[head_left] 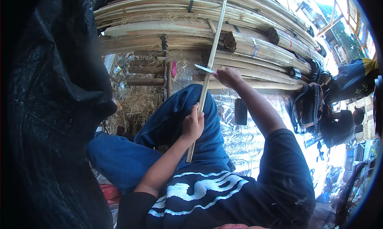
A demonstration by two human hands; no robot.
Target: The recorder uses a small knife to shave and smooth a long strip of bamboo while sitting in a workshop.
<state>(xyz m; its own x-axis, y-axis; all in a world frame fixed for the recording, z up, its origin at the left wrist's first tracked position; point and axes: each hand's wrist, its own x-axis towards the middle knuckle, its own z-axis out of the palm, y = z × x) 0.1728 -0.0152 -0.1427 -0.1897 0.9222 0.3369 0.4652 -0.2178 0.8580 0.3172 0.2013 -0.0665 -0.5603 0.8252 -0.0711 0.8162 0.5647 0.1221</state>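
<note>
A long, pale bamboo strip [216, 37] slants up across my raised knee, its lower end near my waist and its far end above the stacked bamboo. My left hand [193, 124] is wrapped round the strip's lower part. In my right hand [228, 76] is a knife [204, 68], its handle mostly hidden in the closed fingers. The blade lies across the strip above the knee and points left; whether it bites into the bamboo I cannot tell.
Bundles of split bamboo [139, 29] lie stacked ahead, some tied with bands. Curly shavings [139, 105] cover the ground at left. A black plastic sheet [60, 109] hangs close on my left. A dark block [241, 111] and a backpack [309, 105] are to the right.
</note>
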